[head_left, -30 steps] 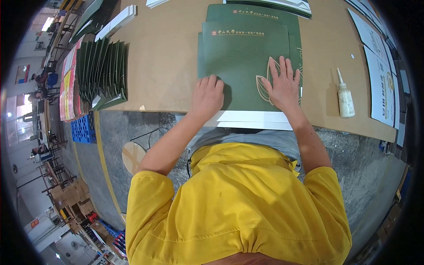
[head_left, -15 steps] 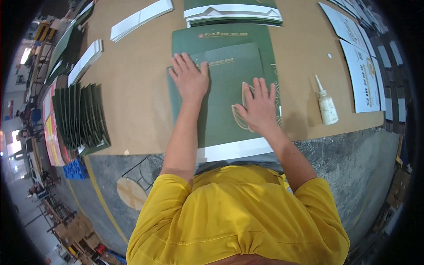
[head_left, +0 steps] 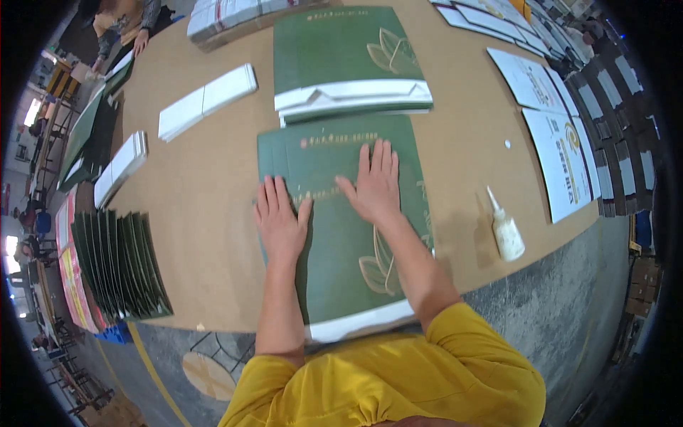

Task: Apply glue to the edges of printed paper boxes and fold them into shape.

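A flat green paper bag [head_left: 334, 270], printed with gold leaf outlines and a white strip along its near edge, lies in front of me on top of another green sheet [head_left: 284, 153]. My left hand [head_left: 281, 228] rests on its left side, fingers out flat. Pressed flat higher up and to the right, my right hand [head_left: 376, 186] has its fingers stretched away from me and its thumb apart. Neither hand holds anything. Just beyond lies a pile of green bags [head_left: 334, 53] with folded white flaps.
A glue bottle [head_left: 508, 237] with a pointed nozzle stands at the right. White strips [head_left: 206, 102] lie to the left, above upright green folded bags [head_left: 117, 263]. White printed sheets [head_left: 558, 164] line the right edge. At the far left another person's hand [head_left: 141, 41] touches the table.
My right hand has slid up from the leaf print to the top part of the bag. My left hand stays flat at the left side. The view has tilted farther up the table.
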`<state>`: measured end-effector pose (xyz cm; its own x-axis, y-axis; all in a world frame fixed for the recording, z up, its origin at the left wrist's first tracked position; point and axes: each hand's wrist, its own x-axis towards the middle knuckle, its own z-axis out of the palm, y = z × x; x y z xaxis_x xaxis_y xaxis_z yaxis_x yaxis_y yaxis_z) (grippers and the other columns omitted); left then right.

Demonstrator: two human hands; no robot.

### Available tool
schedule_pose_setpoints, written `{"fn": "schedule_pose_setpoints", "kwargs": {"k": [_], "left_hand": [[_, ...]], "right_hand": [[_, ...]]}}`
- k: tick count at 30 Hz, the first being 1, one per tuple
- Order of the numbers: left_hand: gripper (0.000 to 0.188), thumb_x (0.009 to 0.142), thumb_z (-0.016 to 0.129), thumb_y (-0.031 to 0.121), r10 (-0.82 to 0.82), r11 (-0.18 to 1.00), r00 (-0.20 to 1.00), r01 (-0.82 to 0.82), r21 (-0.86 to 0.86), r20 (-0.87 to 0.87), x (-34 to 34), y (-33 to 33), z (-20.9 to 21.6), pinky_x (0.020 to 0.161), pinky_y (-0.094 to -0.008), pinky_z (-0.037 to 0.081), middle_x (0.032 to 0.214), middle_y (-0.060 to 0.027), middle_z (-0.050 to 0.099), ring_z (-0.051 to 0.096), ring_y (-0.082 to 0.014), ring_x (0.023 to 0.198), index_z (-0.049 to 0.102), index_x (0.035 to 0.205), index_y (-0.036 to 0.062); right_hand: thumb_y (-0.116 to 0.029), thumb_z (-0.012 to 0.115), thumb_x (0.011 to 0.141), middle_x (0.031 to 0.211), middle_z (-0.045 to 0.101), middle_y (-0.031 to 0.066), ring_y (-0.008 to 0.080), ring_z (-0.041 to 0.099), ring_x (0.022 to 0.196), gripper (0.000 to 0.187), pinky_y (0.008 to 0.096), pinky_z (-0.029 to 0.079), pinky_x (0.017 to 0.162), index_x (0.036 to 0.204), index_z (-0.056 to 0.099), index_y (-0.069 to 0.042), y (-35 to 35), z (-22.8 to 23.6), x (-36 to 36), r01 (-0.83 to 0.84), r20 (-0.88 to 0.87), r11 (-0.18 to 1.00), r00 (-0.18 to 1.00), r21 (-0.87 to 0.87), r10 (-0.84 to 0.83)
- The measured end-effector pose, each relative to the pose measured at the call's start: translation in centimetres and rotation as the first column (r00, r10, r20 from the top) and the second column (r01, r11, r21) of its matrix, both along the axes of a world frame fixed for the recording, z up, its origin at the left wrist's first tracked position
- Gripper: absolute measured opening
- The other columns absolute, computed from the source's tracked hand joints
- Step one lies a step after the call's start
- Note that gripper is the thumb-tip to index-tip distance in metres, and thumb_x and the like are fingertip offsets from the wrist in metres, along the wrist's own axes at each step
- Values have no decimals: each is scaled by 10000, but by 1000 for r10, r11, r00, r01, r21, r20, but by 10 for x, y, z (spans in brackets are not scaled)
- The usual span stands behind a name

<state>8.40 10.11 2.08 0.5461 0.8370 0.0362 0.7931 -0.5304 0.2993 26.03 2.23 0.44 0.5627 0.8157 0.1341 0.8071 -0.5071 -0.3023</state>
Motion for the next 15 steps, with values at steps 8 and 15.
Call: {"fn": "schedule_pose_setpoints", "kwargs": {"k": [8, 15], "left_hand": [[785, 911, 473, 469, 51, 998, 999, -51, 48, -7, 6, 1, -1, 1135, -481, 122, 1509, -235, 197, 166, -328, 1416, 220, 1432, -61], [769, 916, 454, 482, 69, 991, 998, -70, 113, 12, -4, 6, -20, 1133, -479, 135, 1504, -234, 221, 183, -336, 1411, 251, 1425, -58]], "right_hand": [[-518, 474, 895, 1446, 162, 377, 491, 84, 1381, 813, 544, 51, 1128, 1421, 244, 59, -5, 17, 0, -37, -51, 999, 998, -20, 36], [-510, 524, 862, 1436, 207, 359, 469, 144, 1374, 839, 539, 115, 1122, 1356, 298, 130, -85, 10, -41, -194, 11, 981, 981, 29, 194]]}}
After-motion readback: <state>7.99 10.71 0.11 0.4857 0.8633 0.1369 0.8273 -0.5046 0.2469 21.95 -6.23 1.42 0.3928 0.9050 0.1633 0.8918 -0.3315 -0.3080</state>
